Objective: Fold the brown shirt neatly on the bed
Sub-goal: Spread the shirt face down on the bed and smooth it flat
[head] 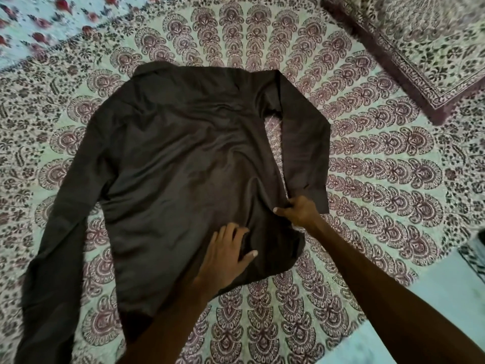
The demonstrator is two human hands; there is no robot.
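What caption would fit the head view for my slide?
Shirt spread on bed; left hand presses it, right hand grips its side edge.

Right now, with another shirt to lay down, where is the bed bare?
Bare bedsheet lies between the pillow and the brown shirt, and beyond its collar. It is crowded at the hem, where the left hand presses and the right hand pinches.

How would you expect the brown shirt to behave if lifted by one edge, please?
Probably floppy: the shirt lies in soft wrinkles and would likely drape from the right hand pinching its side. Its sheen suggests it may slide, perhaps why the left hand presses it flat.
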